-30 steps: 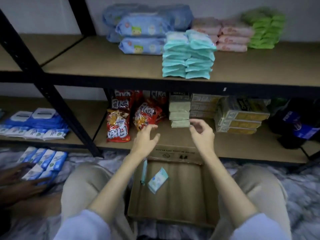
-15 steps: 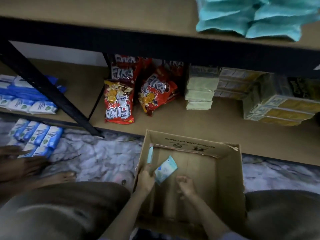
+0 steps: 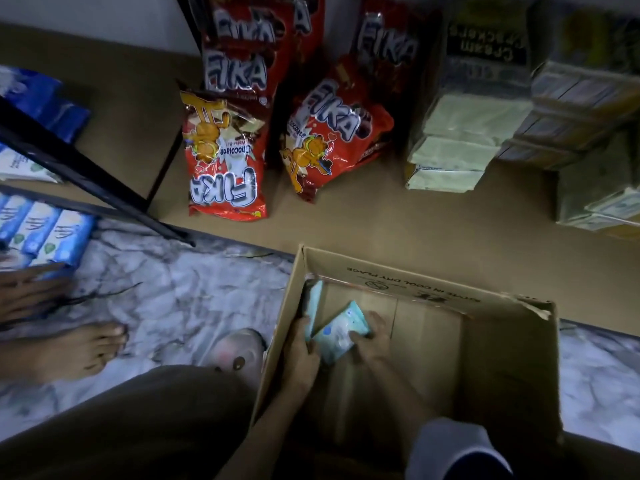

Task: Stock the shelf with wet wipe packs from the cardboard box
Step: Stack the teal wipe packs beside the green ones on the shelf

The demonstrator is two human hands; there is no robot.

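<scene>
An open cardboard box (image 3: 512,358) stands on the floor in front of the bottom shelf (image 3: 363,216). Inside lie two teal wet wipe packs: one (image 3: 341,332) flat on the box bottom, another (image 3: 314,306) standing on edge against the left wall. Both my hands are down in the box. My right hand (image 3: 369,344) grips the flat pack from its right side. My left hand (image 3: 301,355) curls at the lower end of the upright pack and touches the flat pack's left edge.
Red Fika snack bags (image 3: 225,161) and stacked cracker boxes (image 3: 460,147) sit on the bottom shelf. A black diagonal shelf brace (image 3: 86,174) crosses at left. Blue wipe packs (image 3: 45,230) lie on the marble floor beside another person's hand (image 3: 27,296) and foot (image 3: 76,351).
My hands dropped from shelf height into the box and closed on the teal packs. The view tilted downward, so the upper shelf left the frame.
</scene>
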